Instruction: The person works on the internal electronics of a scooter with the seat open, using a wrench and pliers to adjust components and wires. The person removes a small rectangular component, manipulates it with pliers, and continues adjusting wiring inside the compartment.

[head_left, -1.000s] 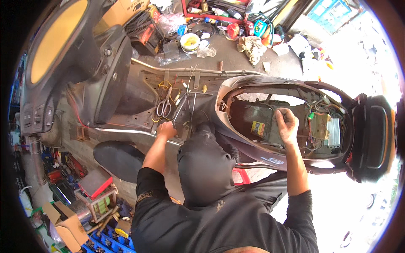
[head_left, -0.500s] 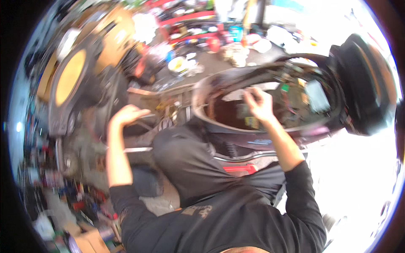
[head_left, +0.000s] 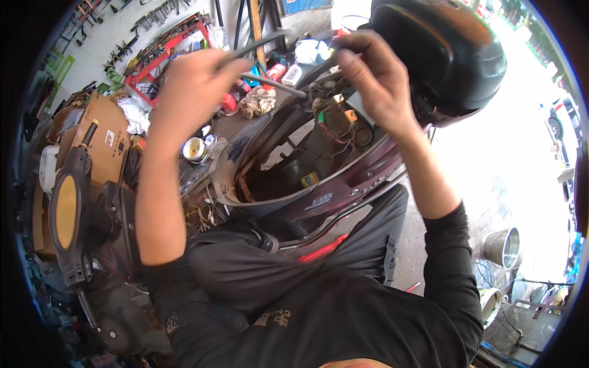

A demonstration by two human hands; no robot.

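My left hand [head_left: 193, 86] is raised over the scooter's front end, slightly blurred. Its fingers are closed on a dark metal tool with two long, spread arms [head_left: 273, 83] that point to the right; its exact kind I cannot make out. Over the rear of the scooter body [head_left: 325, 202], my right hand [head_left: 380, 83] is held up with fingers curled and thumb near the forefinger. Whatever it pinches, if anything, is hidden. Below both hands lies the open under-seat cavity, with wires and a small brown electrical part [head_left: 334, 116] at its rear end.
A black top box [head_left: 445, 55] stands at the scooter's tail. To the left are the scooter's front panel with a yellow oval [head_left: 66, 211] and a cardboard box [head_left: 101, 144]. Behind lie a crumpled rag [head_left: 257, 101], bottles and a red tool rack [head_left: 165, 55]. A metal bucket [head_left: 500, 247] stands right.
My view has swung to the right, so the scooter sits further left. Both hands have risen; the right has left the cavity. The two-armed tool now shows plainly in my left hand.
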